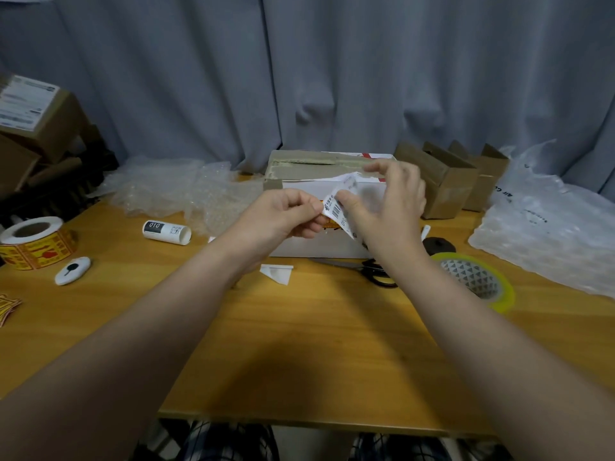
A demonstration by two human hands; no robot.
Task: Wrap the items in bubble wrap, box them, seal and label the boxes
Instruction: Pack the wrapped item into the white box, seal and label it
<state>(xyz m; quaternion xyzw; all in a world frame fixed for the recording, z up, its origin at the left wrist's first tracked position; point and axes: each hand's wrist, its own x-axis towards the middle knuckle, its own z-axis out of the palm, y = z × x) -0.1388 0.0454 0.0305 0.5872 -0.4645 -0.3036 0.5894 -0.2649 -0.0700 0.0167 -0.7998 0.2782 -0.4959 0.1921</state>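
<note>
Left hand [286, 214] and right hand [386, 207] both pinch the label [336, 211], just in front of the box [319, 246] on the desk [299, 344]. If I peel too fast, I think it could rip or stick to itself.

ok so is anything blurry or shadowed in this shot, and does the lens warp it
Head view: the right hand is smeared by motion blur, and the label that both hands pinch goes soft toward its top. Head view: a broad soft shadow lies on the table between the forearms. Head view: the wide lens swells the forearms at the bottom corners.
</note>
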